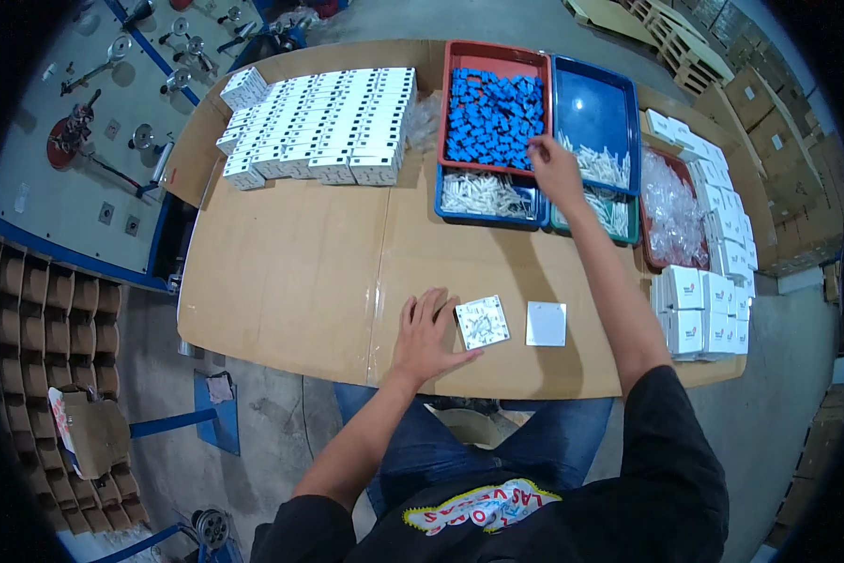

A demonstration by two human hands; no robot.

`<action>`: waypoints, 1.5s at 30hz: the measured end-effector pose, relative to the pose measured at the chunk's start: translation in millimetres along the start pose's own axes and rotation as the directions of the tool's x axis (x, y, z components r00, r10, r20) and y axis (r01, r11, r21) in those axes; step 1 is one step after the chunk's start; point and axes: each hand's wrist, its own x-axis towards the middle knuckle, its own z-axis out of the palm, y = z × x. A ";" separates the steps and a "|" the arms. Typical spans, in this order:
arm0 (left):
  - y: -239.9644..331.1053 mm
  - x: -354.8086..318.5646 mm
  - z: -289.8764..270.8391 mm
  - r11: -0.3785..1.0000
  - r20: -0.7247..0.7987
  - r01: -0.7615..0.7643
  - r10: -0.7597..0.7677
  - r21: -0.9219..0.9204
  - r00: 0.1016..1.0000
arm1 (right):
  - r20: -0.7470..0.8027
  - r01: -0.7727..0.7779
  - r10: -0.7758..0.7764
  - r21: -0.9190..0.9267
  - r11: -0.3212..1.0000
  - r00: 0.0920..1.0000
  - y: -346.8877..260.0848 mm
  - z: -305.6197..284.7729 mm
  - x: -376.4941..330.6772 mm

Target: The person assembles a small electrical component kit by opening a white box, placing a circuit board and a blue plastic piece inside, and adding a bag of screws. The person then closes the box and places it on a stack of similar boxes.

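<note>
My left hand (426,336) lies flat on the cardboard-covered table (290,272), fingers spread, its fingertips touching the left edge of a small open white box (482,322) with white parts inside. A white square lid (546,324) lies just right of that box. My right hand (555,169) reaches far forward to the right edge of a red tray (494,54) filled with small blue blocks (492,117). Its fingers are curled at the blocks; whether it holds one is hidden.
Rows of closed white boxes (323,122) fill the far left of the table. A blue tray (595,108) and trays with white plastic parts (483,195) sit at the back. Flat white cartons (708,314) are stacked on the right, clear bags (670,206) behind them.
</note>
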 end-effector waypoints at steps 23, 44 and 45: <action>1.1 4.6 -6.2 1.000 0.048 -0.004 0.005 -0.020 0.999 | -0.246 -0.126 0.099 -0.099 0.987 0.964 34.8 32.3 183.2; 1.7 0.3 5.5 0.999 -0.006 -0.021 0.021 0.026 1.000 | 0.537 -0.447 -0.063 0.627 -0.638 0.842 -79.9 -34.0 -234.4; 1.7 0.0 6.1 0.999 -0.010 -0.022 0.022 0.028 1.000 | 0.527 -0.449 -0.070 0.639 -0.624 0.847 -84.3 -37.4 -234.3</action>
